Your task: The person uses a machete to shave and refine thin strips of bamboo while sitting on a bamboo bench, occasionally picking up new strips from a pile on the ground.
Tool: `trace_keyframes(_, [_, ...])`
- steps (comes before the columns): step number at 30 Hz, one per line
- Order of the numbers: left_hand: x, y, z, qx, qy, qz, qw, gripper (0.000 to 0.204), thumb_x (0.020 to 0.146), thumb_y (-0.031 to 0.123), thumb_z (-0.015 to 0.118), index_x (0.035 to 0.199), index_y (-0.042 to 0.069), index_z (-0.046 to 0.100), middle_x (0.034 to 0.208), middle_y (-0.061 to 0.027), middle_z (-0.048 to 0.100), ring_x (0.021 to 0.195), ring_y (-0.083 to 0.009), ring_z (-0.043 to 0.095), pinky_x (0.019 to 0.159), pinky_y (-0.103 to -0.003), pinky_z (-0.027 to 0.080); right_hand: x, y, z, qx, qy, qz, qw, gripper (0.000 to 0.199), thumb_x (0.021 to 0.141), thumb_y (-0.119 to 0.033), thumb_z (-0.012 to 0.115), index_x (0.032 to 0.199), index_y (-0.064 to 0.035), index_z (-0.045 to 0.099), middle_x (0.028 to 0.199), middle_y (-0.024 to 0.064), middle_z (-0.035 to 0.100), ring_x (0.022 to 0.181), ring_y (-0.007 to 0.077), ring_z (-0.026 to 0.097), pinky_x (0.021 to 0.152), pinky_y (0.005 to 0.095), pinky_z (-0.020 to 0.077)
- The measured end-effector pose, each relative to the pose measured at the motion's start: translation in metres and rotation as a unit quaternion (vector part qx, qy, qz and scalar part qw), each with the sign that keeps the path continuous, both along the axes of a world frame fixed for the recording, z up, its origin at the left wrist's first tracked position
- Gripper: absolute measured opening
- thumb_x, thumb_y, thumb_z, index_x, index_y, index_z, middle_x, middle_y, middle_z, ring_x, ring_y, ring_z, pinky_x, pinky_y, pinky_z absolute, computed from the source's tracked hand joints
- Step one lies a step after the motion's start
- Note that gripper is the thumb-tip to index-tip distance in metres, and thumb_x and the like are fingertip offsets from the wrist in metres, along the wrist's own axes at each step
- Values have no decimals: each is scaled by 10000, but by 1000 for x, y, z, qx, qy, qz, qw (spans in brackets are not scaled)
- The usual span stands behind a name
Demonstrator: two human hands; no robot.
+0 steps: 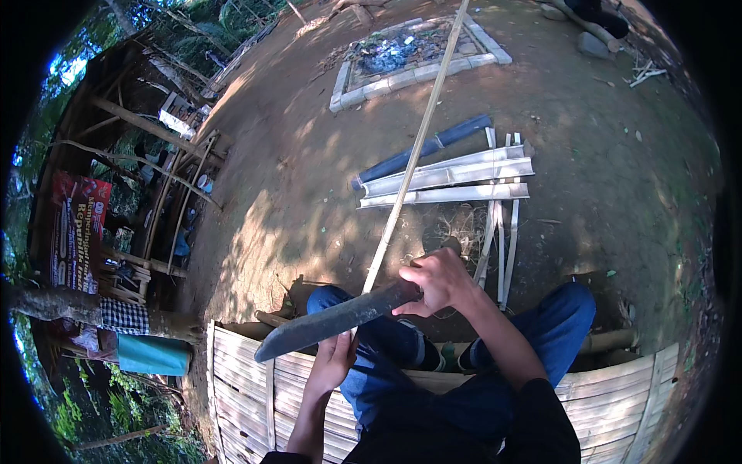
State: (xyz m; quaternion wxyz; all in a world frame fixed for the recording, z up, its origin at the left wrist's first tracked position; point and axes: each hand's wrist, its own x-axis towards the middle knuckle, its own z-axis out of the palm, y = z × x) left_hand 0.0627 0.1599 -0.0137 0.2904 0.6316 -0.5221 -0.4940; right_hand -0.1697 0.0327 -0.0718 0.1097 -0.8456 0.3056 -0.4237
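Outdoors, person sitting on bamboo slat bench (239, 371). Right hand (439, 280) clenching handle of machete (336, 319), dark blade lying across long bamboo strip (413, 155). Left hand (334, 362) closing around strip's near end below blade. Split bamboo pieces (448, 179) lying on dirt ahead, near knees.

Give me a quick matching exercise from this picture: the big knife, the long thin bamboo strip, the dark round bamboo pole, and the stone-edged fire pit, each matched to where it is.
Things:
1. machete
2. bamboo strip
3. dark bamboo pole
4. fire pit

Places:
A. lying on the dirt beside the split bamboo pieces
B. far side of the yard
C. handle in the right hand
D. lower end in the left hand

Pairs: 1-C, 2-D, 3-A, 4-B
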Motion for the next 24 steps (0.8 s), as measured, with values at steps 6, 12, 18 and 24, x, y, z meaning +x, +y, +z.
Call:
trace_keyframes(6, [0,-10,13,-15,-14,28,999,560,1024,431,330,597,74,392,509,27,277,434,-86,250,425,-263,209,7,3,-16,54,-43,-34,997,624,713,-677,639,638,-63,563,482,71,520,459,288,584,439,385,459])
trace_keyframes(12, [-12,-1,4,-50,-14,21,998,548,1033,406,306,627,56,420,508,19,312,441,-81,289,431,-258,234,6,7,10,-28,-20,-4,999,583,679,-637,693,648,-73,550,519,49,511,453,258,569,430,354,444])
trace_keyframes(18, [-11,-7,13,10,-37,20,999,555,1034,402,304,616,55,419,493,21,351,446,-77,344,432,-265,254,-1,5,-10,59,-60,-51,995,567,714,-618,674,664,-64,560,526,64,545,484,280,594,466,370,474])
trace_keyframes(24, [-3,5,-7,-35,-54,20,998,533,1037,366,315,628,49,443,488,14,369,449,-96,373,440,-279,283,3,7,7,-10,-2,-24,1000,579,657,-635,708,662,-78,551,564,60,546,478,273,582,452,374,461])
